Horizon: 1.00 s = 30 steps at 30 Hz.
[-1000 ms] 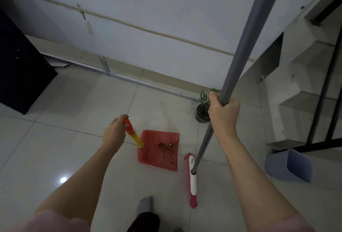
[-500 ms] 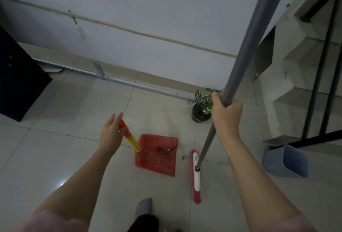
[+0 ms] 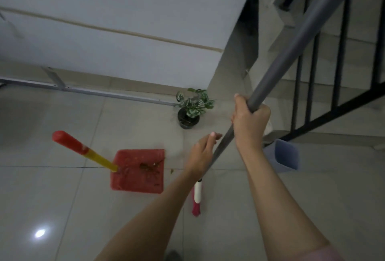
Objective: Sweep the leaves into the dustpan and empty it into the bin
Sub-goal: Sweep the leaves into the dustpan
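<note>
The right hand is wrapped tight round the grey broom stick. The left hand is open with straight fingers just beside the stick, and I cannot tell if it touches. The red dustpan sits on the floor left of that hand, apart from it, with brown leaves inside, and the blue bin stands right of both arms.
</note>
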Motion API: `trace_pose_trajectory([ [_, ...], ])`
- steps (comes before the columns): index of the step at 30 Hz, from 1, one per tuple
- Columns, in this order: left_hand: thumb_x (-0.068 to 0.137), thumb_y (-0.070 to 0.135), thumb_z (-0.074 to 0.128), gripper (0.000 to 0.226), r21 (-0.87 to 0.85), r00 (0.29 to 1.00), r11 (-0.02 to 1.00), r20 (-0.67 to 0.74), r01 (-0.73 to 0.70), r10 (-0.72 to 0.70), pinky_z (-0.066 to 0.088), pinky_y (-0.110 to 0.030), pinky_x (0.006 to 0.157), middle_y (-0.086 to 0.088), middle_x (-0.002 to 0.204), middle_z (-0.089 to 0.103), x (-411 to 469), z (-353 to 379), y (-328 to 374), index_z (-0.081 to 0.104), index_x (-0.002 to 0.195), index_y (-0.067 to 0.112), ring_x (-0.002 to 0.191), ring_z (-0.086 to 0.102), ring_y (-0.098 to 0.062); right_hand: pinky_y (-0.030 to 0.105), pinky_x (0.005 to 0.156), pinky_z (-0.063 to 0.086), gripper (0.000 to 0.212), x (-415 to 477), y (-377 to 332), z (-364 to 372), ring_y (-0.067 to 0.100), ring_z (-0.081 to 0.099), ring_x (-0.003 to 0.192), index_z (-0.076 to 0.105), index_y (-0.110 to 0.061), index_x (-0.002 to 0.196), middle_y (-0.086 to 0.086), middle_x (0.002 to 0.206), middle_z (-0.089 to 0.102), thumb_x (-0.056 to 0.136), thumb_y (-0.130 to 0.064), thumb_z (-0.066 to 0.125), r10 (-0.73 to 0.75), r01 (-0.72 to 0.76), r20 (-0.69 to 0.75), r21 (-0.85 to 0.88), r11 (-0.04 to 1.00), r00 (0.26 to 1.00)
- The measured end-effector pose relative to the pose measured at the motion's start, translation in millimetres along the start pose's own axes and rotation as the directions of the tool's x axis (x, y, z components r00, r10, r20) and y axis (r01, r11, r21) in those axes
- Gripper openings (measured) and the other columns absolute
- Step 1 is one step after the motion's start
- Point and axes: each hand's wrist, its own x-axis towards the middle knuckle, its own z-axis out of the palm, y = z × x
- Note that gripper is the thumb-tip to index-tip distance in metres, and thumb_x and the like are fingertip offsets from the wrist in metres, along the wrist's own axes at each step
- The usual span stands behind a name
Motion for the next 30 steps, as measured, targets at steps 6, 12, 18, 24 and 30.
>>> trace_pose_trajectory([
  [6, 0.092, 0.053, 0.023, 0.056, -0.054, 0.994, 0.999, 0.104, -0.002, 0.008, 0.042, -0.039, 0.084, -0.015, 0.094, 0.063, 14.6, 86.4, -6.9, 0.058, 0.091, 0.009, 0.091, 0.057, -0.027, 0.025, 0.042, 0.031, 0.044, 17.6, 24.3, -65.7, 0.010, 0.035, 0.036, 0.040, -0.018, 0.048, -0.010, 0.038, 0.037, 0.087, -0.008, 0.060, 0.042, -0.043, 0.021, 0.094, 0.995, 0.999],
  [12, 0.089, 0.048, 0.023, 0.053, 0.015, 0.984, 0.999, 0.173, -0.052, 0.048, 0.039, -0.033, 0.074, -0.014, 0.080, 0.059, 22.5, 128.4, -9.9, 0.054, 0.085, 0.005, 0.077, 0.054, -0.024, 0.024, 0.044, 0.034, 0.042, 27.2, 37.3, -110.9, 0.010, 0.034, 0.039, 0.040, -0.016, 0.051, -0.009, 0.040, 0.037, 0.087, -0.005, 0.058, 0.092, -0.089, -0.009, 0.167, 0.982, 0.996],
  [18, 0.085, 0.044, 0.020, 0.043, 0.122, 0.983, 0.986, 0.158, -0.113, 0.094, 0.023, -0.029, 0.059, 0.005, 0.060, 0.040, 21.2, 135.4, -15.4, 0.044, 0.074, 0.009, 0.063, 0.038, -0.018, 0.022, 0.042, 0.027, 0.041, 25.3, 47.9, -118.2, 0.011, 0.027, 0.039, 0.033, -0.015, 0.050, -0.007, 0.040, 0.030, 0.082, 0.001, 0.052, 0.099, -0.085, -0.046, 0.245, 0.966, 0.994],
  [24, 0.071, 0.082, 0.010, 0.076, 0.140, 0.987, 0.977, 0.060, -0.159, 0.152, 0.028, -0.027, 0.056, 0.007, 0.061, 0.040, 23.3, 110.1, -30.2, 0.042, 0.072, 0.012, 0.056, 0.036, -0.007, 0.028, 0.043, 0.023, 0.041, 17.5, 49.3, -94.6, 0.011, 0.026, 0.040, 0.036, -0.014, 0.052, -0.002, 0.044, 0.028, 0.084, 0.006, 0.051, 0.101, -0.114, 0.065, 0.255, 0.960, 0.993],
  [30, 0.086, 0.062, 0.024, 0.060, 0.147, 0.989, 0.978, 0.005, -0.149, 0.150, 0.024, -0.028, 0.056, -0.004, 0.066, 0.043, 20.7, 105.5, -11.4, 0.044, 0.075, 0.007, 0.058, 0.036, -0.012, 0.028, 0.045, 0.023, 0.039, 27.4, 37.4, -95.2, 0.011, 0.025, 0.038, 0.036, -0.018, 0.050, -0.007, 0.040, 0.030, 0.079, 0.002, 0.052, 0.133, -0.140, 0.045, 0.324, 0.935, 0.990],
])
